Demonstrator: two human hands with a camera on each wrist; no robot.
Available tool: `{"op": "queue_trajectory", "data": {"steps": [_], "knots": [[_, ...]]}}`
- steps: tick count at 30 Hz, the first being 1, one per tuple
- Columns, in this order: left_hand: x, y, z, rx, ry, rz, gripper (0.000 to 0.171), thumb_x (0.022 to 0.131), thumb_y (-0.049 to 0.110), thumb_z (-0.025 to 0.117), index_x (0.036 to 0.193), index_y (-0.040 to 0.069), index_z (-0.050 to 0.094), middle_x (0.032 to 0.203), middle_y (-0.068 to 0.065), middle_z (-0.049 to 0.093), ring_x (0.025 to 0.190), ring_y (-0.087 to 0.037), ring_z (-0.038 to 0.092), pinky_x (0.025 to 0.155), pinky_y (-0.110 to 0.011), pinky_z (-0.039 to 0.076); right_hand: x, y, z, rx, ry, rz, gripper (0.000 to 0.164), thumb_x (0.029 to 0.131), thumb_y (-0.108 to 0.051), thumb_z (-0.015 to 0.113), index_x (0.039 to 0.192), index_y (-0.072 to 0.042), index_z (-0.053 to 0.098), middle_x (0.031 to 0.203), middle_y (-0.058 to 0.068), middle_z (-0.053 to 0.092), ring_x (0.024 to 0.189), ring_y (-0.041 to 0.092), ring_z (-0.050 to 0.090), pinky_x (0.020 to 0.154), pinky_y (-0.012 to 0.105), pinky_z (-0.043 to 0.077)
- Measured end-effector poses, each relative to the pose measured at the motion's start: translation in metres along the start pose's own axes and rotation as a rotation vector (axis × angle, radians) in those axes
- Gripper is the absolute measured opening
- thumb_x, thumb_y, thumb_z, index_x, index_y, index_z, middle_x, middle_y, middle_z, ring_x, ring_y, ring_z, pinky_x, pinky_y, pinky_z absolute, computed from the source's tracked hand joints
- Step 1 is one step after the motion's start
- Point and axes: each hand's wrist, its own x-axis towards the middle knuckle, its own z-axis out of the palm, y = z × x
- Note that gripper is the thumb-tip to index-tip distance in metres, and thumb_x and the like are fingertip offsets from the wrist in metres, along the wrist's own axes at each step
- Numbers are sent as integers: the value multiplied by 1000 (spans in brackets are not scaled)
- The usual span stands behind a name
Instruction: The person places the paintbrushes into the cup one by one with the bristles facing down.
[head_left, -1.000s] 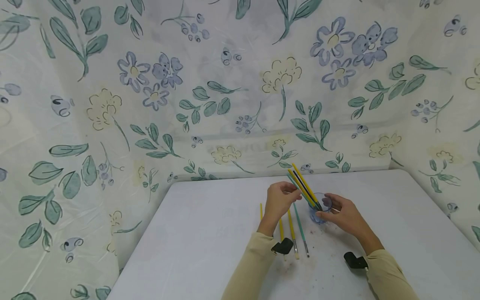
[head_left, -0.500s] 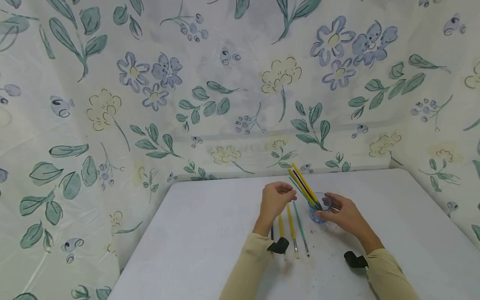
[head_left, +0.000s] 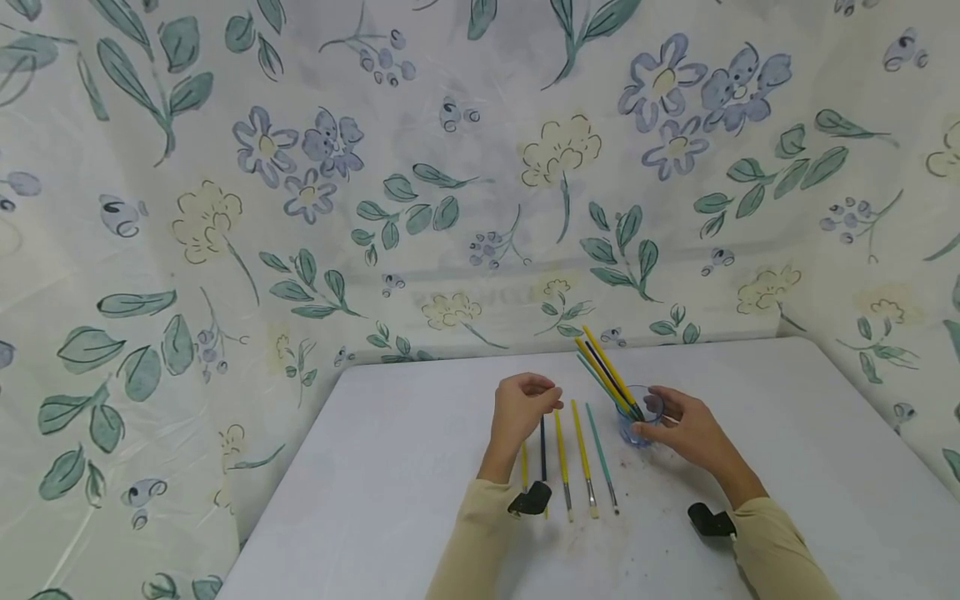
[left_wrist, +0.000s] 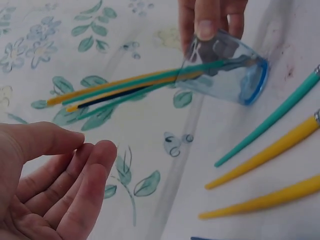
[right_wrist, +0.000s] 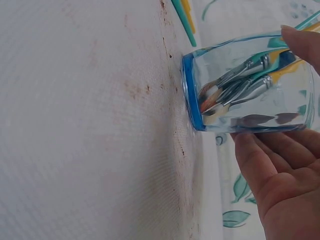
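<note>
My right hand (head_left: 688, 427) grips a clear glass (head_left: 636, 435) with a blue base, thumb on one side and fingers on the other. Several paintbrushes (head_left: 609, 373) with yellow, teal and dark blue handles lean in it, bristles down, as the right wrist view shows through the glass wall (right_wrist: 192, 92). My left hand (head_left: 519, 417) holds nothing; its fingers are loosely bent, the thumb close to the fingertips (left_wrist: 106, 150). It hovers over the handle ends of a row of paintbrushes on the table: a teal one (head_left: 602, 454), yellow ones (head_left: 582, 446) and a dark blue one (head_left: 543, 450).
The white table (head_left: 390, 467) has reddish-brown specks in front of the glass. Behind it hangs a floral sheet (head_left: 450, 208), also along the sides. A black wrist camera (head_left: 531, 498) is on the left sleeve, and another camera (head_left: 709, 522) is by the right one.
My left hand has moved away from the brushes in the glass, leftward over the row on the table, uncovering more of that row. My right hand stays on the glass.
</note>
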Motion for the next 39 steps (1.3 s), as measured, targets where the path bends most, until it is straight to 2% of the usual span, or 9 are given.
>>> {"op": "queue_trajectory", "data": {"steps": [4, 8, 15, 20, 27, 39], "knots": [[-2, -7, -10, 20, 34, -29, 15, 90, 10, 74, 97, -3, 75, 90, -20, 79, 77, -27, 79, 70, -26, 63, 0, 0, 0, 1, -2, -3, 91, 88, -43, 81, 154, 3, 40, 147, 28, 56, 137, 47, 55, 110, 53, 49], [-6, -12, -18, 39, 60, -71, 16, 91, 12, 74, 98, -3, 75, 91, -18, 79, 73, -19, 77, 72, -28, 64, 1, -1, 1, 3, -4, -1, 91, 88, -43, 81, 154, 3, 40, 148, 28, 56, 138, 47, 54, 110, 54, 49], [-8, -18, -28, 67, 91, -110, 15, 91, 12, 75, 98, -2, 75, 91, -17, 79, 70, -16, 76, 70, -28, 63, 2, -1, 3, -5, 0, 17, 91, 88, -43, 81, 155, 2, 39, 149, 28, 55, 138, 47, 54, 110, 53, 49], [-9, -24, -34, 124, 112, -143, 16, 91, 15, 75, 98, 0, 74, 89, -14, 78, 68, -13, 73, 69, -28, 63, 2, 1, 4, -11, 0, 16, 91, 88, -43, 81, 155, 2, 39, 149, 28, 55, 138, 48, 54, 110, 53, 49], [-9, -31, -38, 230, 118, -176, 17, 91, 18, 75, 98, 2, 74, 85, -10, 76, 63, -12, 70, 65, -26, 60, 1, -1, 5, -9, -5, 18, 92, 87, -43, 82, 155, 3, 39, 149, 28, 55, 139, 47, 53, 111, 53, 49], [-6, -41, -38, 307, 97, -254, 17, 89, 18, 76, 96, 3, 74, 80, -8, 76, 62, -11, 67, 62, -24, 55, 0, 1, 2, -18, 6, 14, 86, 90, -37, 80, 155, 2, 39, 147, 28, 57, 139, 46, 54, 111, 54, 47]]}}
